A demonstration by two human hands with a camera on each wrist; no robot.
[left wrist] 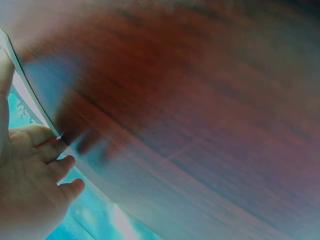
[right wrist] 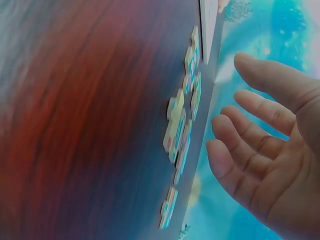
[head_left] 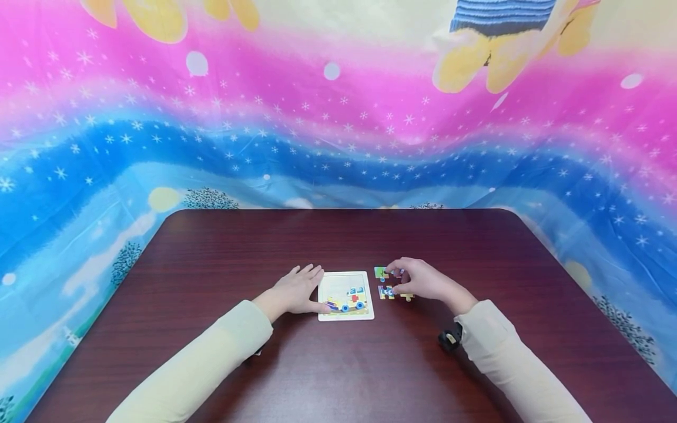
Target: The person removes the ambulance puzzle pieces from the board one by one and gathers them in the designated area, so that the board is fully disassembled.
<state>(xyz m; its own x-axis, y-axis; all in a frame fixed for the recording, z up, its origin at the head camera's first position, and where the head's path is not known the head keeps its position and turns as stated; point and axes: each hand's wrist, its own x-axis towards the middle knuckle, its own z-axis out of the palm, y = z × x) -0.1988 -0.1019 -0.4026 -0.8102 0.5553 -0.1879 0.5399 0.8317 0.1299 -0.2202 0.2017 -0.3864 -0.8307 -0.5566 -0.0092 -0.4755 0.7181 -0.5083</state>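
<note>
A square jigsaw board [head_left: 338, 282] with a pale frame lies flat at the middle of the table, its lower part showing a yellow truck with blue wheels. My left hand [head_left: 296, 291] rests at the board's left edge, fingers spread and fairly straight, the thumb over the lower left corner. To the right of the board lie several loose jigsaw pieces [head_left: 384, 292]. My right hand [head_left: 420, 281] hovers over them with fingers bent loosely, partly covering them in the head view. In the right wrist view the thumb and fingers are apart with nothing between them, and the pieces [right wrist: 175, 130] lie on the tabletop.
The dark red-brown wooden table [head_left: 238, 241] has rounded far corners. A printed cloth [head_left: 338, 117] in pink and blue hangs behind and around it. A black device [head_left: 449, 338] is strapped at the right wrist, by the pale sleeve [head_left: 492, 335].
</note>
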